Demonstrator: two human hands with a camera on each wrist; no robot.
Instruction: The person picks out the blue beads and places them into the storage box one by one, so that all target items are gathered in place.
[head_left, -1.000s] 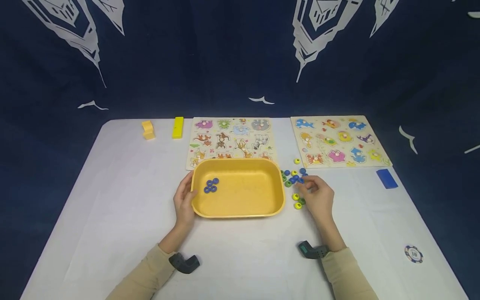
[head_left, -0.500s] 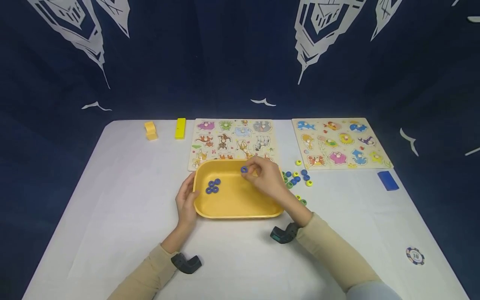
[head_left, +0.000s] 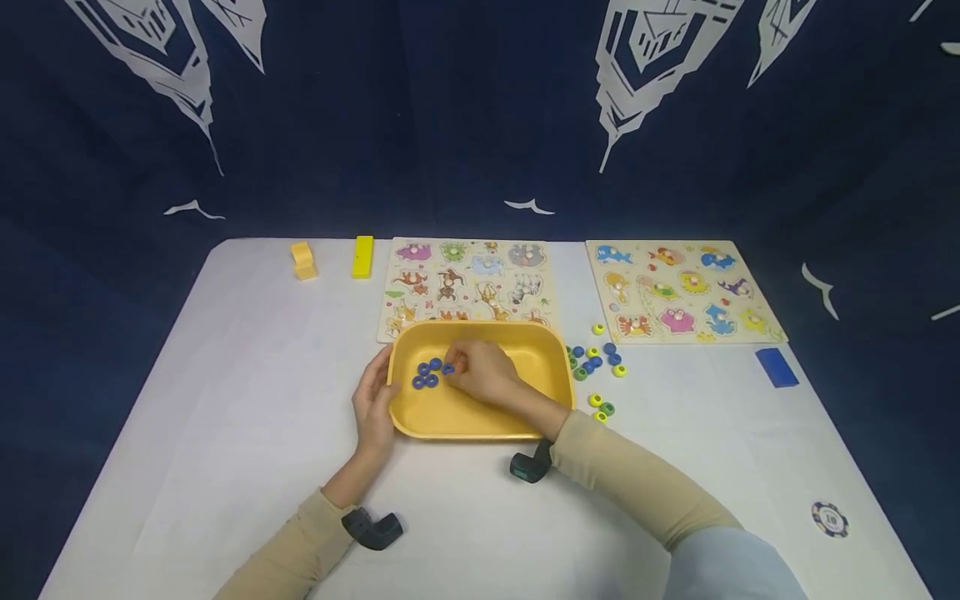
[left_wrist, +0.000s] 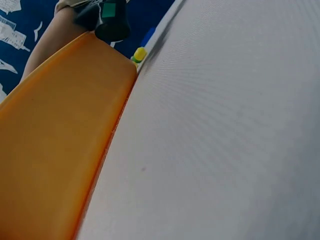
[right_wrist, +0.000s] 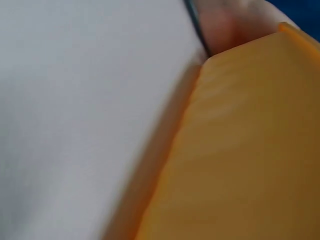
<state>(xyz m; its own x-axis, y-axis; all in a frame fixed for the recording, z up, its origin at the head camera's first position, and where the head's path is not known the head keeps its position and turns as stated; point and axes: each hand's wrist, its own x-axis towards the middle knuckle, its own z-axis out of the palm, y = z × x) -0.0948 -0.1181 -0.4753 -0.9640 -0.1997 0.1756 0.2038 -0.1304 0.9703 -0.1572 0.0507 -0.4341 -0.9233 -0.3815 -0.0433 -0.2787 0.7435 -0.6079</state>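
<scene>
A shallow yellow tray (head_left: 480, 421) stands mid-table, its left end gripped by my left hand (head_left: 373, 408) with the thumb over the rim. Inside the tray's left half lie several blue ring-shaped beads (head_left: 424, 369) in a small cluster. My right hand (head_left: 483, 371) reaches down into the tray and pinches one more blue bead (head_left: 448, 368) right beside that cluster. In the left wrist view the tray's outer side (left_wrist: 65, 130) fills the left part, and the right wrist view shows its side (right_wrist: 240, 145) at close range.
Right of the tray lie several loose blue, green and yellow beads (head_left: 596, 362). Behind stand two animal puzzle boards (head_left: 468, 283), with a yellow block (head_left: 362, 257) and a light orange block (head_left: 303, 260) farther left. A blue block (head_left: 777, 367) and a poker chip (head_left: 829, 519) lie at right.
My right hand has taken a blue bead from the loose beads at right and carried it left, then down into the tray beside the others. The left hand keeps its hold on the tray.
</scene>
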